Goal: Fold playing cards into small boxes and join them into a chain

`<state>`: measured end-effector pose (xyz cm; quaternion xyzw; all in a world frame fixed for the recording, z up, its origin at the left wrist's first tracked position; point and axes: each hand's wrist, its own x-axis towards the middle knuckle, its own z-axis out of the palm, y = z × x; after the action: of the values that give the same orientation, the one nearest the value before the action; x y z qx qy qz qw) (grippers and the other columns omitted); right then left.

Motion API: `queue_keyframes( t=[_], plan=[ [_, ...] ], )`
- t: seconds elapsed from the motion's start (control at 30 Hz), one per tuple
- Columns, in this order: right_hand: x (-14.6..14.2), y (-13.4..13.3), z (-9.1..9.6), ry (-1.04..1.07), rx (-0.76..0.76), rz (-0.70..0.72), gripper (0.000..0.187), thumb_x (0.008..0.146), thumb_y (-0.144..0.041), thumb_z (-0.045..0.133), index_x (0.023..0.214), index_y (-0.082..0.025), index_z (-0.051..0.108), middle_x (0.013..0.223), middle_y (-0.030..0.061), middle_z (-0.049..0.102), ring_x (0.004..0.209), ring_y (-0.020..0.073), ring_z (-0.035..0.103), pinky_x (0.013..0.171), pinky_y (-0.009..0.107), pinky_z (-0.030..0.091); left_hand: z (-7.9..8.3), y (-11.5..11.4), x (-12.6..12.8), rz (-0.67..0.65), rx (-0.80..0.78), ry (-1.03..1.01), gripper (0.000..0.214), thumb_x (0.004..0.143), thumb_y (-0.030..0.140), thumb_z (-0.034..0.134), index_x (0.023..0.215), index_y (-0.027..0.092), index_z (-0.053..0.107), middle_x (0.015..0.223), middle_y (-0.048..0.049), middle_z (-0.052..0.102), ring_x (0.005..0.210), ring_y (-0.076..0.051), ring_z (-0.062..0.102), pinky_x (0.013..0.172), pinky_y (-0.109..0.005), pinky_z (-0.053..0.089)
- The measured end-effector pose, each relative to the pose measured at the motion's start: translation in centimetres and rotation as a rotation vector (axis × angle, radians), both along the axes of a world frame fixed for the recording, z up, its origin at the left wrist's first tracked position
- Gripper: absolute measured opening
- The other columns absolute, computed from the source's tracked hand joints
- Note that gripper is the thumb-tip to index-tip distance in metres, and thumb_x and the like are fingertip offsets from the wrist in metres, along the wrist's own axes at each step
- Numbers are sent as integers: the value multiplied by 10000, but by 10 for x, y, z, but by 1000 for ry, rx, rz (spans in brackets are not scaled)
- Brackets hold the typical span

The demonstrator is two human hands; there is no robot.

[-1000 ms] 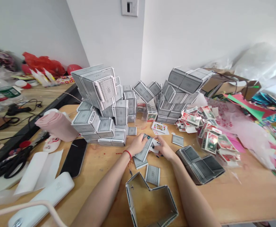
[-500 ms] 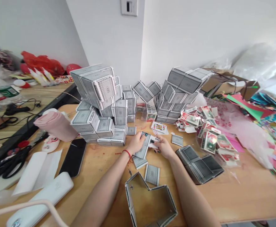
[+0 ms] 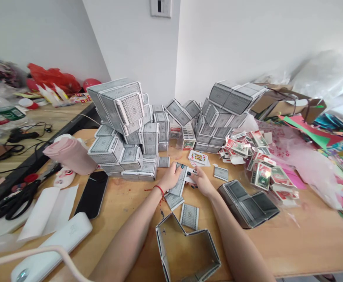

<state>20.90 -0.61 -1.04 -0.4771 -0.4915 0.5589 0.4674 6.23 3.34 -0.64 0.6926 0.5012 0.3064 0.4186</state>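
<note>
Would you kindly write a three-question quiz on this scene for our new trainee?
1. Multiple choice: What does the person's left hand hold?
A) black-handled metal scissors
B) a grey-patterned rectangular card
C) a rounded white plastic device
2. True or false: A black rectangular smartphone lies on the light-brown wooden table, to the left of both hands.
3. Short answer: What thin, ring-shaped thing circles the left wrist, and what colour is it?

Key:
1. B
2. True
3. A cord bracelet, red
</note>
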Motion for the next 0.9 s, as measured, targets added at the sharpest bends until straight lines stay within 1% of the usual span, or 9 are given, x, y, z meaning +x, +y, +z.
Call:
queue_keyframes(
  t=[0.17,0.3,0.4,0.57,0.77,0.9],
  plan=[
    [-2,1,-5,22,48,-56,209,748,-325,495,756,-219,316,497,-63,515,333,66,374,345,187,249,-2,2,-3,-66,12,-70,92,781,271,441,767,186,410,720,9,520,699,-142,496,647,-260,392],
    [-1,4,-8,48,70,-51,226,750,-341,501,758,-225,307,505,-59,523,324,65,364,337,184,237,-6,4,-4,-85,38,-190,164,793,314,445,863,166,459,829,-34,567,773,-163,532,698,-284,416],
    [0,5,-8,48,71,-47,232,743,-344,510,764,-225,312,515,-57,530,326,64,363,337,182,244,-6,5,-4,-102,56,-268,207,796,320,453,920,155,476,861,-51,584,800,-167,545,720,-288,423],
    [3,5,-6,28,60,-83,243,722,-354,530,744,-217,330,484,-66,510,321,64,359,333,181,238,-1,4,-6,-49,91,-227,208,792,325,456,897,150,500,796,-32,587,750,-150,542,697,-271,422],
    [7,5,-4,46,16,-135,233,703,-366,549,738,-199,389,500,-47,524,333,58,355,334,182,233,2,6,-10,-23,98,-182,220,803,357,429,840,152,501,823,-27,588,775,-135,532,708,-247,412],
    [7,7,-5,99,-2,-153,242,676,-348,581,747,-197,405,500,-56,502,352,56,362,341,176,236,1,5,-8,-22,97,-187,223,811,357,416,846,152,496,816,-22,580,757,-130,524,695,-244,410]
  ],
)
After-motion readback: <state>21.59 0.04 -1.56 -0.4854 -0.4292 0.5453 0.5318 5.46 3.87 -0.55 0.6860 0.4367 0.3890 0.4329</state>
